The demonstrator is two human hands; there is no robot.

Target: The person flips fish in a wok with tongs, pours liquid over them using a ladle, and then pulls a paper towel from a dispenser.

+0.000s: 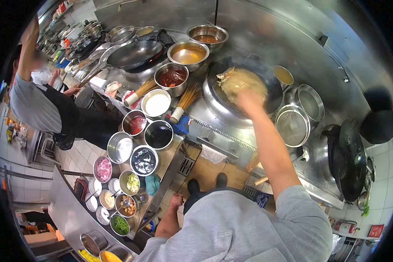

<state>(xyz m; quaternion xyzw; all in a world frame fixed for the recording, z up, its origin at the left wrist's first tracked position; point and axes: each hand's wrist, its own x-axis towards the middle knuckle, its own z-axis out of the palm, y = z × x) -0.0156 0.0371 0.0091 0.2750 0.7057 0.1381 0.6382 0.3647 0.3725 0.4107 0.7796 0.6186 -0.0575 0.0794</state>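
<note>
My right hand (pixel 249 100) reaches over the wok (pixel 273 94) on the stove. The hand is smeared by motion, so its fingers and anything in them cannot be made out. A cloudy, pale-brown liquid (pixel 244 81) fills much of the wok, with light pieces of food (pixel 226 75) at its left side and steam above. Down by my side, close to the counter edge, my left hand (pixel 176 201) is closed in a fist, with nothing seen in it. Wooden tool handles (pixel 262 180) lie on the stove front below my right forearm.
Steel bowls of sauce (pixel 188 53) and bamboo brushes (pixel 185 102) stand left of the wok. Ingredient bowls (pixel 129 182) crowd the left counter. A strainer (pixel 292 126) and stacked woks (pixel 351 159) are at the right. A co-worker (pixel 52 100) stands left by another wok (pixel 135 54).
</note>
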